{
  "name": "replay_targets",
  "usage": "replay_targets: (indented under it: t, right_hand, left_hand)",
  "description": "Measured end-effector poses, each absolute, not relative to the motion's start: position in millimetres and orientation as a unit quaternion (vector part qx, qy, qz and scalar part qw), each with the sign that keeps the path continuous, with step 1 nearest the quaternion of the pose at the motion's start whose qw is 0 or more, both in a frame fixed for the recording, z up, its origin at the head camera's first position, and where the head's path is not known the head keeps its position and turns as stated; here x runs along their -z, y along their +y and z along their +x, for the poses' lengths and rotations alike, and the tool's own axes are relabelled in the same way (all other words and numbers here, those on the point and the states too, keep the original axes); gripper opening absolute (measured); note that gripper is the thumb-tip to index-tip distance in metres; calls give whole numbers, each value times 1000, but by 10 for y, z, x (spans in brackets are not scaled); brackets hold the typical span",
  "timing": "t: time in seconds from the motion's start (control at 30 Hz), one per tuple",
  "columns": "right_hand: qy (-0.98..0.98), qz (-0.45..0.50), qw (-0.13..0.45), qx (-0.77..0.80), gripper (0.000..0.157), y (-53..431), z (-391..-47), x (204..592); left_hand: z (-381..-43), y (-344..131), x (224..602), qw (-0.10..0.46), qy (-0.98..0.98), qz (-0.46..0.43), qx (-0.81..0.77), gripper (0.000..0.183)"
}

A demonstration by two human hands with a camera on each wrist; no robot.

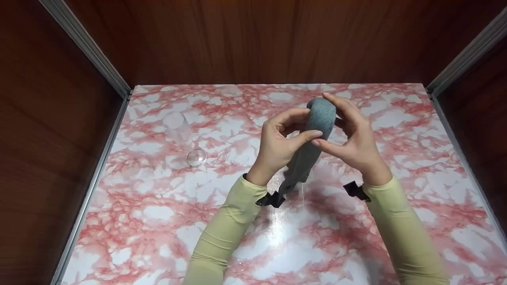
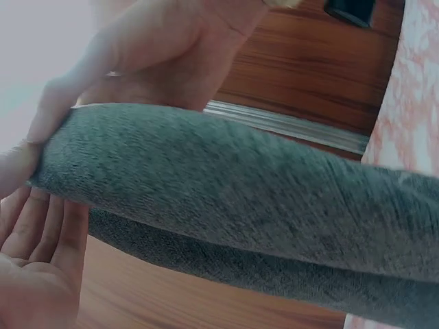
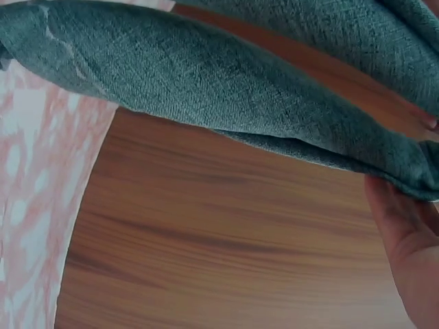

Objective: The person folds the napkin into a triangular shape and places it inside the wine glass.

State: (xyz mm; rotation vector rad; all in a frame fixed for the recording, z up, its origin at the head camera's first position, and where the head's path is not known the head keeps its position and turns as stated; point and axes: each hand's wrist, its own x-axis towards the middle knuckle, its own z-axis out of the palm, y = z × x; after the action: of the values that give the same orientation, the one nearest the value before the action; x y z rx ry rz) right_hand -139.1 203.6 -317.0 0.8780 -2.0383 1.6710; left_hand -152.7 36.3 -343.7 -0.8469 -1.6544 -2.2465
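A grey-green cloth [image 1: 321, 113] hangs in a long narrow fold from both hands, held up over the table. My left hand [image 1: 279, 138] pinches its upper end between thumb and fingers on the left side. Opposite it, my right hand [image 1: 356, 138] grips the same end, the two thumbs nearly meeting at the front. In the left wrist view the cloth [image 2: 206, 178] runs in two layers from the fingers toward the right. The right wrist view shows the cloth's woven texture [image 3: 192, 75], with the right fingers [image 3: 391, 212] at one edge.
On the left of the red-and-white marbled table [image 1: 150, 213] stands a clear cylindrical vessel [image 1: 176, 126]. A clear round piece [image 1: 197, 157] lies just in front of it. Brown wood-grain panels [image 1: 245, 43] with metal edging close in the back and sides.
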Motion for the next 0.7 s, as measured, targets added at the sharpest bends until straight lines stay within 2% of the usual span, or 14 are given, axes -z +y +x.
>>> replay_targets:
  t: [0.07,0.3,0.53,0.7]
  right_hand:
    - [-721,315,174,-593,73,2039,-1395,3170]
    - [-712,317,183,-599,61,2031,-1400,3174]
    - [-713,317,194,-595,55,2027,-1397,3188]
    - [-727,317,190,-578,53,2032,-1383,3184]
  left_hand:
    - [-1569,371,3502,109,-557,-285,772,38]
    - [-1509,335,3420,111,-567,-279,767,36]
    - [-1415,246,3196,185,-606,-314,708,43]
    - [-1407,210,3163,142,-615,-324,705,53]
